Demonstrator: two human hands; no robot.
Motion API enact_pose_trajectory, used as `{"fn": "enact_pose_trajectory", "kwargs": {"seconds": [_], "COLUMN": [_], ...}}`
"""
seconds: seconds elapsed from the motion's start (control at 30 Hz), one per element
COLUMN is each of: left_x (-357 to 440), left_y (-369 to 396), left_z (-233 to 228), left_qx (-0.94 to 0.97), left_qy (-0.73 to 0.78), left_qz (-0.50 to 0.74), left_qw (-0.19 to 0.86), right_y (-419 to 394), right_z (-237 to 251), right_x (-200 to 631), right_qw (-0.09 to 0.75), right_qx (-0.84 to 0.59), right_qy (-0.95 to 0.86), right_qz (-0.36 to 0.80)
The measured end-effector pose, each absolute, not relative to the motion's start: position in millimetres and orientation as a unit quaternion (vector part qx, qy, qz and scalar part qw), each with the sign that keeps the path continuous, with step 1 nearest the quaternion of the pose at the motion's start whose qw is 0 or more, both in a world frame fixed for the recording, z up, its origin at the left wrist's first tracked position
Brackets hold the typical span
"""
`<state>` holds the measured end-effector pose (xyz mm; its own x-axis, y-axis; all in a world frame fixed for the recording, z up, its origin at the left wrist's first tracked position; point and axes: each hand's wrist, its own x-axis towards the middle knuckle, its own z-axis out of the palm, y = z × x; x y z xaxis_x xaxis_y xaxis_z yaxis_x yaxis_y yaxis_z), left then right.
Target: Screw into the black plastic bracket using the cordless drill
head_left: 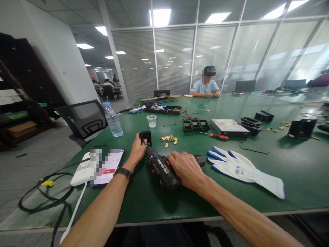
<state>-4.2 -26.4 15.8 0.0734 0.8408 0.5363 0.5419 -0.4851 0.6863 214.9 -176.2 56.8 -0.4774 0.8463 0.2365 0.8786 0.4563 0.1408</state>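
My right hand [185,167] is wrapped round the handle of a black cordless drill [162,168], which lies on its side low over the green table. The drill's nose points away from me, up to a small black plastic box [146,137]. That box is gripped by my left hand [138,150], its fingers closed on the near left side. The drill tip meets the box or sits just beside it; I cannot tell which. Small brass-coloured metal pieces [168,139] lie in a loose pile to the right of the box.
Left are a phone [109,168], a white power bank [83,169] with cables and a water bottle [113,120]. A plastic cup [151,120] stands behind. Rightward lie a white glove [236,167], a screwdriver [218,136], black frames [195,125] and a metal drive [228,127]. A person [205,84] sits opposite.
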Motion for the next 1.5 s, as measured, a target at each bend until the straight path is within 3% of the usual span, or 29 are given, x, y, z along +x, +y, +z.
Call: {"fn": "enact_pose_trajectory", "kwargs": {"seconds": [1.27, 1.5], "left_x": [-4.6, -3.3], "left_y": [-24.1, -25.7], "left_z": [13.6, 15.6], "left_qx": [0.714, 0.716], "left_qy": [0.485, 0.481], "left_qz": [0.481, 0.482], "left_qw": [0.154, 0.154], "right_y": [-176.8, -176.2], "right_z": [59.8, 57.0], "right_x": [213.7, 215.0], "right_qw": [0.047, 0.076], "right_qx": [-0.515, -0.503], "right_qy": [-0.848, -0.852], "right_qz": [-0.114, -0.123]}}
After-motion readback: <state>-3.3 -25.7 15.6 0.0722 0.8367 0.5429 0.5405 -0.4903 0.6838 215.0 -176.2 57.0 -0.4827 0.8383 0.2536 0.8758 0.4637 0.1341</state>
